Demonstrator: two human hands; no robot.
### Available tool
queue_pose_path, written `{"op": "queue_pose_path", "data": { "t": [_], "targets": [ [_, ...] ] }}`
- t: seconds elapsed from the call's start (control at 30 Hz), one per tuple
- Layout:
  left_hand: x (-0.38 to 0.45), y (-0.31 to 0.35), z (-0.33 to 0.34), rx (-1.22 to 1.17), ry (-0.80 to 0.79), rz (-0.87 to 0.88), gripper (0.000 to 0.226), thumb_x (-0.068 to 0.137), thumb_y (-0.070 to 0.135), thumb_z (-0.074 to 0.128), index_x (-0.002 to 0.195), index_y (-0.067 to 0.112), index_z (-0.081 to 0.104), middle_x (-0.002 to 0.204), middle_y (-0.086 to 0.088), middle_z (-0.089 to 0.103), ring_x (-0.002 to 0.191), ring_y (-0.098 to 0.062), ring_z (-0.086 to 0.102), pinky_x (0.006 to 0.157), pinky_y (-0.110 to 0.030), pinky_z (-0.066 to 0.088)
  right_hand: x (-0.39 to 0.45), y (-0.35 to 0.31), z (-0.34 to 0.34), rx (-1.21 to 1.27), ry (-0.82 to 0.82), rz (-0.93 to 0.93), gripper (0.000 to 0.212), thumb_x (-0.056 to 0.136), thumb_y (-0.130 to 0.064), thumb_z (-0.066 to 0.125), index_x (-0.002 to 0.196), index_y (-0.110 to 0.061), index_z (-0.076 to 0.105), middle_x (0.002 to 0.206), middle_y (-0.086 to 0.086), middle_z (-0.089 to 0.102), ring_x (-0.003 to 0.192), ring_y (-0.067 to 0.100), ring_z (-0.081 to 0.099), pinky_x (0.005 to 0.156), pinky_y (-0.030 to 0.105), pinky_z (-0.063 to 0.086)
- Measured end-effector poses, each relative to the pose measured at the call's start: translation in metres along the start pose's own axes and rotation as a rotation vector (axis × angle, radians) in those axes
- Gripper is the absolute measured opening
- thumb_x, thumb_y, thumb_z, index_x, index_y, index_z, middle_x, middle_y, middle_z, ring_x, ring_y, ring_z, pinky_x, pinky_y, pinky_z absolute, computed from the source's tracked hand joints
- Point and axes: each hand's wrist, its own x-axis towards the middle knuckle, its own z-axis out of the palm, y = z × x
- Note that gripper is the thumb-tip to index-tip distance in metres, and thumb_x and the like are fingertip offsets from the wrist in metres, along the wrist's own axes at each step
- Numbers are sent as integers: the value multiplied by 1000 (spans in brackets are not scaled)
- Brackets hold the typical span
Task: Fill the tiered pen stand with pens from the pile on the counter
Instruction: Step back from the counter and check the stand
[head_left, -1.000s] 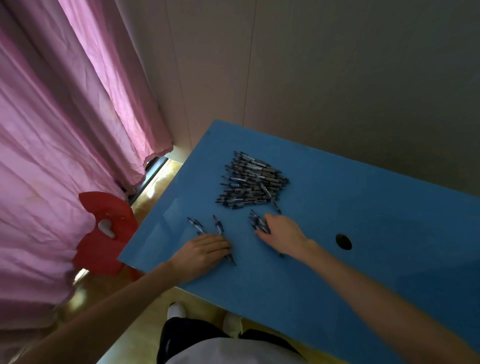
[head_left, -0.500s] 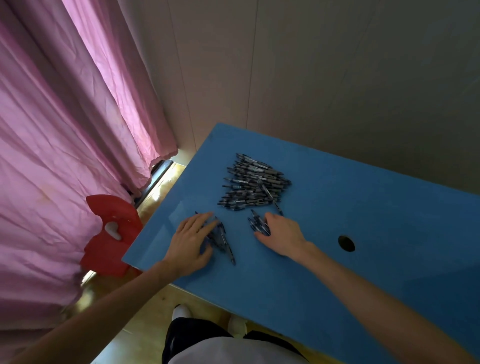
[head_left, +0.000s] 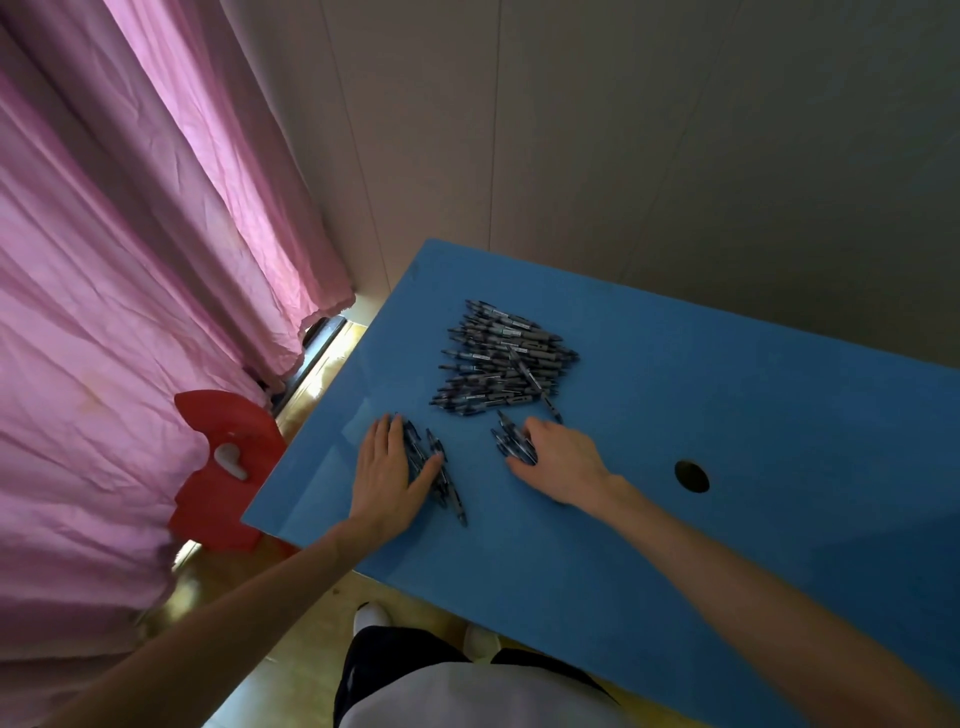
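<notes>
Dozens of dark pens are lying in a loose pile (head_left: 501, 358) on a blue surface (head_left: 727, 415), and every place below is given relative to that pile. Just in front of the pile and to its left, the left hand (head_left: 387, 467) is lying flat with straight fingers, pressing down on a small cluster of pens (head_left: 439, 475) that is poking out beside the thumb. Just in front of the pile and slightly to its right, the right hand (head_left: 558, 460) is resting palm down with its fingers over a second small bunch (head_left: 511, 441); whether those fingers are curling round the pens cannot be told. No pen stand is showing anywhere in view.

Judging by their look, the pens are light, stiff and smooth, so they are likely rolling and sliding easily on the glossy surface. They are probably best gathered side by side into a parallel bundle and gripped around the middle of the barrels, since a hold near the tips would let them fan out and slip.

Far left of the pile, a red chair (head_left: 223, 467) is standing before pink curtains (head_left: 130, 260). Right of the pile, a round hole (head_left: 691, 476) is cutting through the surface.
</notes>
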Motion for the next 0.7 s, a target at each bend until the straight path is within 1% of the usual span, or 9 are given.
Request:
{"op": "queue_pose_path", "data": {
  "t": [0.13, 0.23, 0.3, 0.37, 0.43, 0.5, 0.6, 0.63, 0.7],
  "targets": [
    [16, 4, -2, 100, 19, -12, 96, 95, 73, 38, 163, 15, 3, 171, -6, 2, 157, -27, 6, 126, -47, 11, 2, 1, -2, -25, -16, -10, 34, 93, -55, 56, 99, -23, 46, 91, -4, 59, 74, 15, 57, 60, 31, 44],
    [24, 4, -8, 154, 4, 59, 87, 96, 70, 40, 160, 15, 20, 167, -5, 20, 152, -27, 18, 124, -47, 17, 3, 2, -3, -28, -25, -14, 34, 93, -55, 57, 99, -23, 47, 91, -4, 60, 74, 15, 58, 60, 32, 46],
    [23, 6, -11, 115, 22, 59, 79, 97, 64, 47, 155, 13, 33, 161, -5, 32, 147, -27, 27, 122, -46, 24, 3, 1, -4, -38, -25, -13, 34, 93, -54, 56, 99, -22, 47, 90, -4, 59, 74, 15, 58, 60, 32, 46],
    [16, 9, -9, 85, 32, 84, 73, 97, 58, 53, 152, 13, 38, 157, -5, 38, 143, -26, 32, 120, -43, 30, 2, -2, -4, -59, -22, -13, 34, 94, -55, 55, 97, -22, 45, 89, -3, 58, 73, 15, 57, 58, 32, 43],
    [9, 14, -5, 60, -3, 154, 71, 97, 55, 54, 154, 15, 37, 157, -3, 39, 143, -24, 33, 119, -41, 33, 2, -6, -4, -83, -10, -11, 35, 95, -55, 54, 96, -22, 43, 87, -3, 56, 72, 16, 56, 57, 32, 42],
    [4, 18, -2, 57, -37, 209, 74, 98, 55, 53, 157, 18, 30, 162, -2, 30, 147, -24, 29, 120, -41, 32, 3, -10, -6, -111, -4, -7, 36, 96, -56, 53, 97, -21, 42, 87, -2, 56, 73, 17, 58, 58, 32, 45],
    [-1, 22, -2, 39, 0, 155, 81, 96, 60, 54, 159, 20, 22, 168, -4, 13, 152, -26, 16, 121, -45, 27, 4, -14, -9, -165, -21, 6, 38, 96, -57, 52, 99, -19, 44, 85, -2, 56, 71, 17, 56, 58, 33, 44],
    [-3, 23, -3, 37, 26, 107, 85, 94, 63, 55, 158, 19, 22, 166, -6, 15, 151, -27, 19, 120, -46, 30, 4, -16, -10, -202, -22, 13, 40, 96, -58, 52, 100, -18, 46, 84, -3, 54, 70, 17, 54, 57, 32, 41],
    [-7, 25, -6, 51, 66, 4, 90, 89, 70, 56, 154, 15, 27, 156, -7, 30, 142, -28, 35, 112, -46, 42, 7, -18, -12, -279, -20, 35, 46, 94, -62, 51, 104, -16, 49, 85, -2, 52, 70, 17, 51, 56, 31, 36]
  ]
}}
